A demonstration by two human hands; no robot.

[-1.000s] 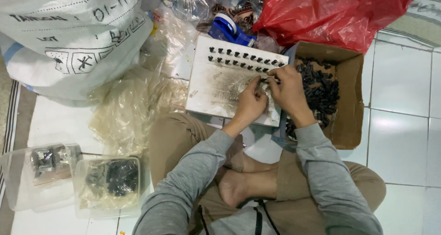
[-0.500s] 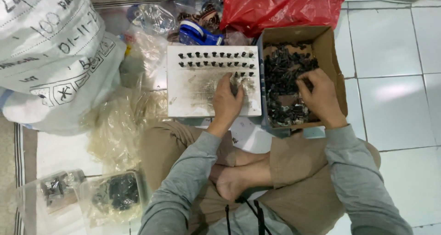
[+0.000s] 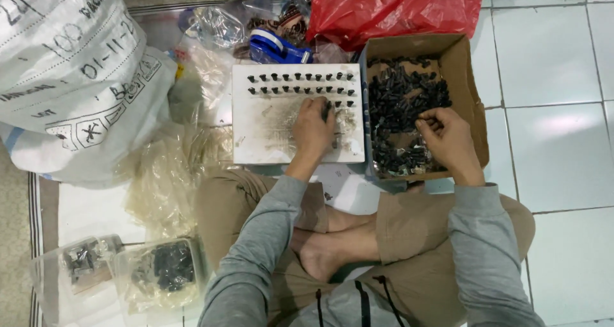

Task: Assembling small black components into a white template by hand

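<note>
A white board lies on the floor in front of my crossed legs, with three rows of small black parts standing along its far edge. My left hand rests on the board, its fingertips pinching a small black part at the right end of the third row. To the right, an open cardboard box holds a heap of loose black parts. My right hand is inside the box, above the heap, with its fingers curled around a few parts.
A large white printed sack lies at the left and a red plastic bag behind the box. A blue tape dispenser and crumpled clear bags sit near the board. Two clear bags of dark parts lie at lower left. White floor tiles are at the right.
My right hand left the board and went into the cardboard box. My left hand stayed on the board, now at the third row. The view shifted.
</note>
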